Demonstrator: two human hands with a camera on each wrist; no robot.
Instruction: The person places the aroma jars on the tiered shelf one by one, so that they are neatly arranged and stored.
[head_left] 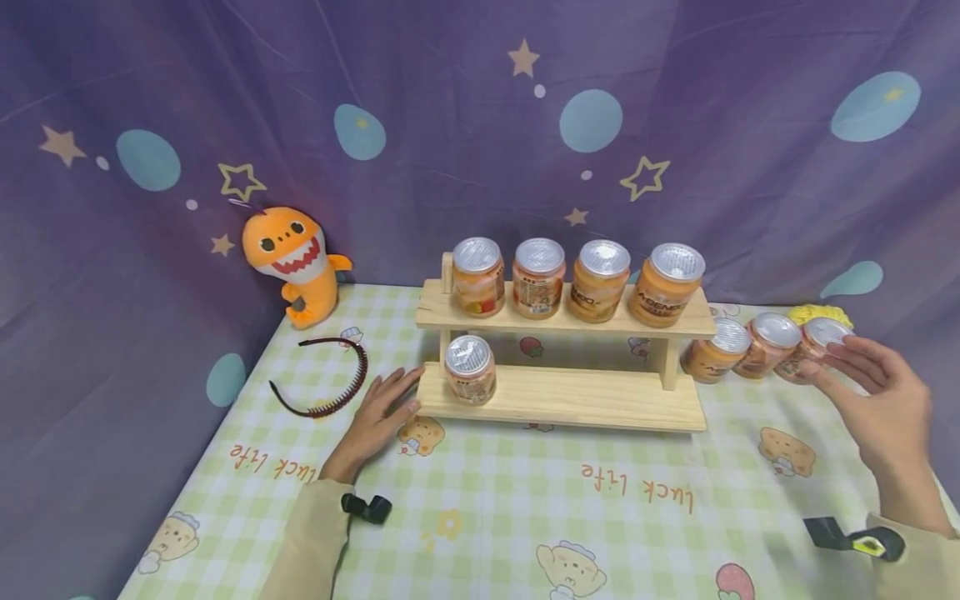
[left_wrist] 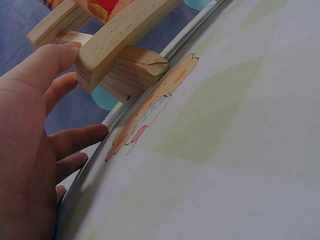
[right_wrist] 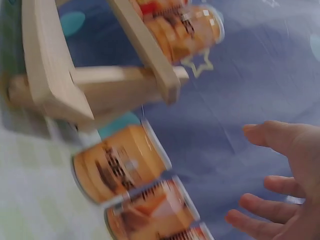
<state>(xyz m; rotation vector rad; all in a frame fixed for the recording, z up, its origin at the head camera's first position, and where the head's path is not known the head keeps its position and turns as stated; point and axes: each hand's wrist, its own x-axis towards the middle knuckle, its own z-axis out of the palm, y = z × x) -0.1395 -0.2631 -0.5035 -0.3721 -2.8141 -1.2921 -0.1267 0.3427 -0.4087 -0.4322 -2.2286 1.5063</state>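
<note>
My left hand point(head_left: 380, 414) rests at the left end of a two-tier wooden shelf point(head_left: 592, 398), its fingers stretched out. In the left wrist view the thumb and forefinger touch the end of the shelf's lower board point(left_wrist: 92, 62). One jar point(head_left: 471, 371) with a silver lid stands on that lower board at the left. My right hand point(head_left: 885, 400) reaches over the rightmost of three jars beside the shelf, fingers spread around the lid of that jar point(head_left: 825, 332). The right wrist view shows these fingers apart, with no jar between them.
Several orange jars point(head_left: 538, 279) line the upper board. Two more jars, the middle jar point(head_left: 776, 333) and the left jar point(head_left: 716, 354), stand by the shelf's right end. A yellow object point(head_left: 821, 315) lies behind. An orange shark plush point(head_left: 296, 267) and a dark headband point(head_left: 352, 387) are at left.
</note>
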